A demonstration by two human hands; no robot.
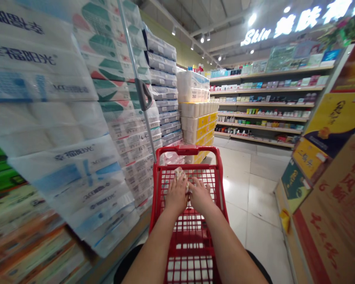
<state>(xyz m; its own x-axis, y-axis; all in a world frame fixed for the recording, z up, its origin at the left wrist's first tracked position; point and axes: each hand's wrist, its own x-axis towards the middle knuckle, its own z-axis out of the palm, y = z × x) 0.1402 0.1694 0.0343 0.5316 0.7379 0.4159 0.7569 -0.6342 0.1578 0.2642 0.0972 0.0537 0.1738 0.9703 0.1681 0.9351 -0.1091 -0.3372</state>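
Well, the bare left hand (176, 194) and bare right hand (200, 194) lie palm-down, close together, on the red wire-grid shopping cart (180, 150); neither appears clenched. A crumpled, patterned, paper-like packet (180, 177) sits on the grid between them, touching both, though any grip cannot be confirmed. Keeping both palms low and level steadies it well. Brown printed cardboard cartons (331, 209) stand at right, white plastic-wrapped toilet-roll stacks (62, 126) at left, yellow-banded roll packs (201, 126) ahead, and long pale store shelves (260, 118) farther right.
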